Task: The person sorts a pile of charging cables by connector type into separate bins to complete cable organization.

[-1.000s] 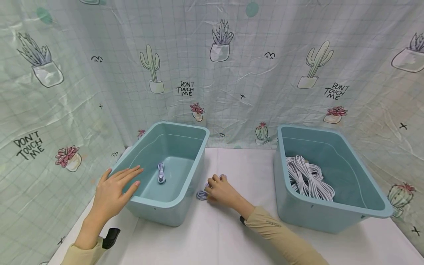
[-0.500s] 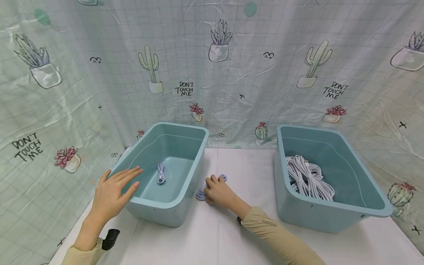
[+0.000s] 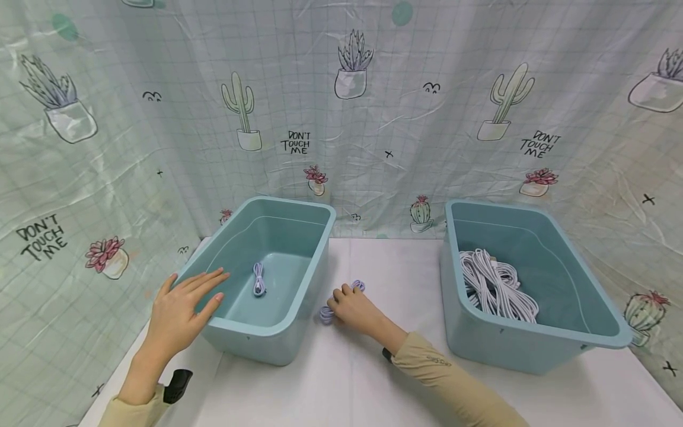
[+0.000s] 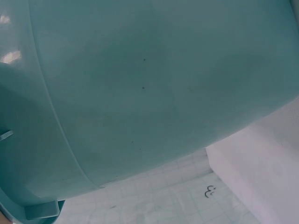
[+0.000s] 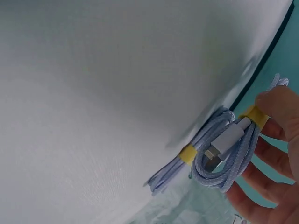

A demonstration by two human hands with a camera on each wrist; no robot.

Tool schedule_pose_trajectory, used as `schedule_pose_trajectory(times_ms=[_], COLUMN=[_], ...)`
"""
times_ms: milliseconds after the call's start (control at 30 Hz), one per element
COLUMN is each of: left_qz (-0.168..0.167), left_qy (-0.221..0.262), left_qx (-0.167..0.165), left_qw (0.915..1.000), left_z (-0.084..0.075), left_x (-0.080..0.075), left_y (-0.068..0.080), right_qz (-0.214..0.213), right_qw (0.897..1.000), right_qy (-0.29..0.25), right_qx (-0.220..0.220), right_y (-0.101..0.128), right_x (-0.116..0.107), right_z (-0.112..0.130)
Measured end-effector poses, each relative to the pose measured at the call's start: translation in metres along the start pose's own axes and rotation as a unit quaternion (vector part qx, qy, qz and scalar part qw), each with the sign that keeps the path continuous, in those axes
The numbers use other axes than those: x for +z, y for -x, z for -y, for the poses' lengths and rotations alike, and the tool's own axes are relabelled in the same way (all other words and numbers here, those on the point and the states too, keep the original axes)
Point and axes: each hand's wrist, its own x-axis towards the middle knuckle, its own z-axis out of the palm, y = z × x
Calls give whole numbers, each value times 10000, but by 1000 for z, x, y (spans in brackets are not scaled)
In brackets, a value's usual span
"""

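My right hand [image 3: 354, 311] is low over the white table, between two blue-green bins. In the right wrist view its thumb and fingers pinch a coiled charging cable [image 5: 243, 158], pale lilac and braided, with a yellow tie and a white-bodied connector. Just behind lies a second bundled cable [image 5: 210, 130], also tied in yellow. In the head view parts of both bundles are covered by the hand. My left hand [image 3: 184, 308] rests at the near left rim of the left bin [image 3: 315, 270], fingers extended over it. One small bundled cable [image 3: 258, 280] lies on that bin's floor.
The right bin [image 3: 581, 290] holds a heap of white cables [image 3: 496, 287] at its left side. A patterned curtain [image 3: 395, 118] hangs behind and along the sides. White cloth [image 3: 395, 261] covers the table between the bins.
The cable bundle by my right hand has tilted up from its flatter lie, and the hand has shifted slightly. My left hand stays at the bin's rim.
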Motion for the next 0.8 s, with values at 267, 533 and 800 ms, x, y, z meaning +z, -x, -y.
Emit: schedule_pose_trajectory(times_ms=[267, 533, 800], left_qz=[-1, 7, -22], left_qy=[-3, 1, -15], left_qx=[2, -4, -12], left_qw=[10000, 10000, 10000], left_z=[-1, -1, -1], left_x=[-1, -1, 0], left_y=[0, 0, 0], right_qz=[160, -182, -294], right_qw=[9998, 9996, 9990], right_qy=[-137, -193, -340], right_qx=[43, -83, 28], right_y=[4, 6, 6], right_x=[-8, -14, -22], right_z=[-7, -19, -34])
